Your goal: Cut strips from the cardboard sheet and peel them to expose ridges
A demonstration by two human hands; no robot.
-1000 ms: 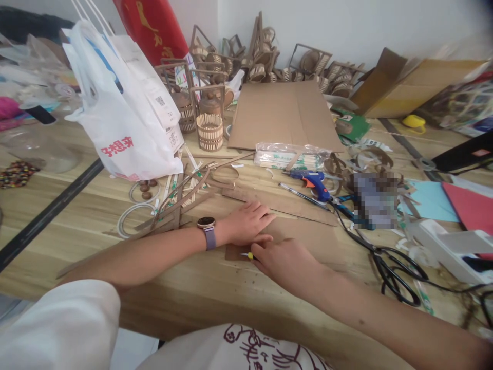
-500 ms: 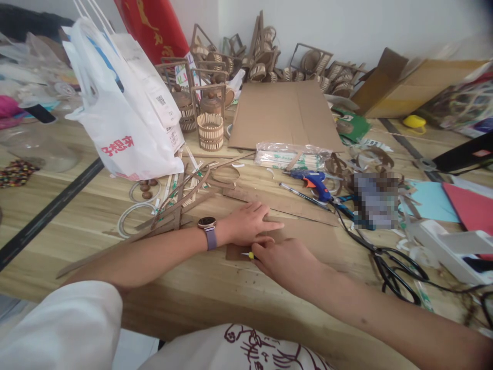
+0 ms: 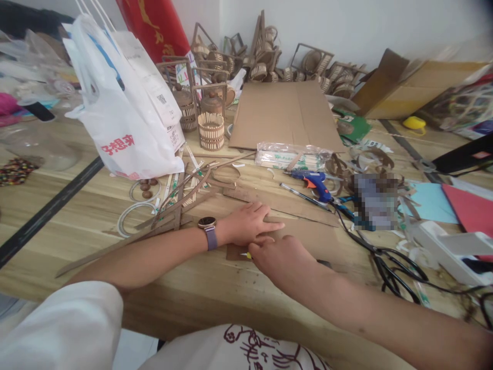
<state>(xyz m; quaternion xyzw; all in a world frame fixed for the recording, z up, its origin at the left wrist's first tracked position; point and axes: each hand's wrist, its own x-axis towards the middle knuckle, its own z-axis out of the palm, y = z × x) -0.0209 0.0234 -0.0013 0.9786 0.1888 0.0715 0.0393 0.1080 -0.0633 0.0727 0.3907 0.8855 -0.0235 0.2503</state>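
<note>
1 knife [image 3: 248, 255], mostly covered by the right hand [image 3: 275, 257]

Only the blade and a bit of yellow collar show; grip is under the fingers. Dark tip [image 3: 324, 263] pokes out beyond the right wrist, can't tell if it's the same tool. Both hands cover much of the card [image 3: 308, 236], so any cut line isn't readable. Brown patch [image 3: 235, 252] by the blade: card or separate piece, unclear. Phone-sized area [image 3: 375, 200] at right is pixelated, contents unreadable. Right arm runs off frame.

Left hand [image 3: 248, 223]: palm down on the card, fingers partly spread, index pointing right, nothing gripped. Right hand: fingers closed around the knife, low over the card.

Knife sits at the right fingertips, blade pointing left, just below the left thumb. Card lies under both hands, extending right. Strip [image 3: 277, 203] just beyond the left fingers; glue gun [image 3: 316, 185] and pen [image 3: 304, 194] farther back.
</note>
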